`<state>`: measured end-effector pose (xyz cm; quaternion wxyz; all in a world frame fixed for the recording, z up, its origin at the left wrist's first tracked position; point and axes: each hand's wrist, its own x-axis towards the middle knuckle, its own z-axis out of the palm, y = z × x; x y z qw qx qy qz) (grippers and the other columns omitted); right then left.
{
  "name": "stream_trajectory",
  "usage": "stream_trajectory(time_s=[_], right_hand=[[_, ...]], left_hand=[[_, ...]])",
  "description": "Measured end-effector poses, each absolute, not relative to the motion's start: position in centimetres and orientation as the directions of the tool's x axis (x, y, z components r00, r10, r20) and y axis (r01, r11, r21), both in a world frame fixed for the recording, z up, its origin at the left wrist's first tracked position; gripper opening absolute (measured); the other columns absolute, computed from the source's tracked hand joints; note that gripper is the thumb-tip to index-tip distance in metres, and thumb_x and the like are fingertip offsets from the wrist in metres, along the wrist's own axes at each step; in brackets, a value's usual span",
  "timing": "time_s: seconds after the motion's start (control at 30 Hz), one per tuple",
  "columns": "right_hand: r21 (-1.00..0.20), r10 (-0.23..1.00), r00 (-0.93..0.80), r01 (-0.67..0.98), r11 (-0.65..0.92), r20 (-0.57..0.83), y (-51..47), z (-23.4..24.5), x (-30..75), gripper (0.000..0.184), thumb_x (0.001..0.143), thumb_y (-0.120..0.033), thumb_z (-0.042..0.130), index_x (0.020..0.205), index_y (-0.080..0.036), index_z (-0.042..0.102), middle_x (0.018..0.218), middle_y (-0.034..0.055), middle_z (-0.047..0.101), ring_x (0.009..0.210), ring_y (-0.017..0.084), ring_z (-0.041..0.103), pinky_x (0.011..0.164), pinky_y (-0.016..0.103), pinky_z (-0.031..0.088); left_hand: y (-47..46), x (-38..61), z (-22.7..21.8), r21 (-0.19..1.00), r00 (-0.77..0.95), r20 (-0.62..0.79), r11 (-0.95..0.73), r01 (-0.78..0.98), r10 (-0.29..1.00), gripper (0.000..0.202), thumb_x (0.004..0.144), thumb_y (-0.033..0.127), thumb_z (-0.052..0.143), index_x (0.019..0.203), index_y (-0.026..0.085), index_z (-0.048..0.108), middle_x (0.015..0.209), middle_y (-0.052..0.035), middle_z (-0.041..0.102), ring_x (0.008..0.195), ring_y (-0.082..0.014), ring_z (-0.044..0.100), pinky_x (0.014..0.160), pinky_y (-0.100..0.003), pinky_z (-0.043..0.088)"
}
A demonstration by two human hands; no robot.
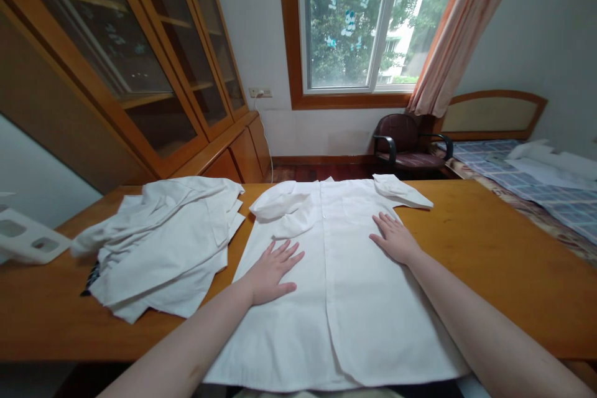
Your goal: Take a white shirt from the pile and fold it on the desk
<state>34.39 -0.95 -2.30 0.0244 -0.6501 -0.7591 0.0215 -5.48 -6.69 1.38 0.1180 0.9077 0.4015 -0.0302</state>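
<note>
A white short-sleeved shirt [345,298] lies spread front-up on a wooden table [489,261], collar at the far side and hem hanging over the near edge. My left hand [273,270] rests flat on the shirt's left half, fingers spread, just below the folded-in left sleeve. My right hand [394,237] lies flat on the right half near the chest pocket, fingers stretched out. Neither hand holds anything.
A loose pile of white garments [163,249] lies on the table to the left. A white plastic object [28,236] sits at the left edge. Beyond the table are a wooden glass-door cabinet [140,62], a dark armchair [405,146], a window and a bed [536,180].
</note>
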Motion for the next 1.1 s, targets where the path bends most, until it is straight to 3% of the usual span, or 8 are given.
stream_trajectory(time_s=[0.2,0.53,0.63,0.7,0.8,0.9,1.03,1.1], right_hand=[[-0.059,0.991,-0.134,0.989,0.134,0.012,-2.3,-2.4,34.4,0.069,0.088,-0.059,0.028,0.144,-0.018,0.031,0.15,0.0084,0.025,0.138,0.025,0.022,0.111,0.04,0.018],[-0.053,0.992,-0.124,0.991,0.125,0.016,-3.0,-2.2,34.0,0.069,0.088,-0.058,0.029,0.144,-0.017,0.03,0.15,0.0091,0.025,0.138,0.025,0.021,0.111,0.04,0.018],[-0.05,0.992,-0.128,0.99,0.129,0.022,-3.0,-2.4,34.0,0.069,0.089,-0.057,0.029,0.144,-0.016,0.031,0.15,0.0097,0.026,0.138,0.025,0.021,0.111,0.04,0.018],[-0.055,0.991,-0.131,0.99,0.132,0.024,-3.1,-2.4,33.9,0.068,0.089,-0.057,0.03,0.144,-0.017,0.031,0.15,0.0096,0.027,0.138,0.025,0.021,0.111,0.04,0.018],[-0.06,0.991,-0.13,0.99,0.131,0.022,-3.1,-2.3,33.8,0.068,0.088,-0.057,0.03,0.143,-0.017,0.032,0.149,0.0095,0.027,0.138,0.025,0.021,0.111,0.04,0.018],[-0.06,0.992,-0.128,0.99,0.129,0.018,-3.1,-2.1,33.8,0.068,0.089,-0.057,0.029,0.144,-0.017,0.032,0.15,0.0096,0.026,0.138,0.025,0.021,0.111,0.04,0.018],[-0.056,0.992,-0.124,0.991,0.125,0.007,-3.2,-2.0,33.6,0.069,0.089,-0.057,0.029,0.144,-0.017,0.031,0.15,0.0095,0.025,0.138,0.025,0.021,0.111,0.04,0.018],[-0.058,0.993,-0.119,0.991,0.119,0.004,-3.3,-2.0,33.5,0.069,0.088,-0.058,0.03,0.144,-0.018,0.03,0.15,0.0093,0.025,0.138,0.024,0.02,0.111,0.04,0.017]], left_hand=[[-7.5,-5.5,0.3,0.142,0.493,-0.108,-0.477,0.867,0.863,0.066,0.087,0.051,0.039,0.146,0.03,0.019,0.153,-0.0062,0.012,0.14,-0.0262,0.011,0.11,-0.055,0.004],[-7.6,-4.9,1.1,0.144,0.44,-0.191,-0.419,0.897,0.877,0.068,0.082,0.05,0.044,0.144,0.029,0.025,0.153,-0.0056,0.016,0.14,-0.0276,0.013,0.109,-0.056,0.003],[-7.7,-4.4,2.5,0.161,0.415,-0.225,-0.387,0.908,0.881,0.07,0.077,0.049,0.051,0.141,0.027,0.034,0.151,-0.0074,0.025,0.137,-0.0291,0.023,0.109,-0.052,0.017],[-7.1,-3.7,3.7,0.177,0.401,-0.23,-0.367,0.913,0.887,0.062,0.075,0.047,0.054,0.132,0.027,0.046,0.144,-0.0089,0.039,0.129,-0.0293,0.037,0.102,-0.046,0.032],[-5.1,-1.9,5.3,0.141,0.269,-0.215,-0.243,0.96,0.939,0.036,0.08,0.044,0.048,0.104,0.021,0.064,0.111,-0.012,0.064,0.101,-0.0283,0.059,0.085,-0.039,0.044],[-2.4,1.1,5.6,0.124,0.172,-0.067,-0.163,0.979,0.983,0.031,0.087,0.036,0.041,0.097,0.018,0.064,0.097,-0.0123,0.066,0.092,-0.0264,0.062,0.081,-0.038,0.045],[-0.5,4.8,2.8,0.147,0.338,0.268,-0.385,0.911,0.902,0.037,0.086,0.032,0.047,0.12,0.019,0.056,0.125,-0.0115,0.056,0.12,-0.0238,0.047,0.103,-0.04,0.032],[-0.3,5.8,1.1,0.139,0.383,0.319,-0.442,0.886,0.867,0.04,0.085,0.031,0.048,0.123,0.021,0.054,0.135,-0.0098,0.048,0.129,-0.0239,0.037,0.11,-0.044,0.021]])
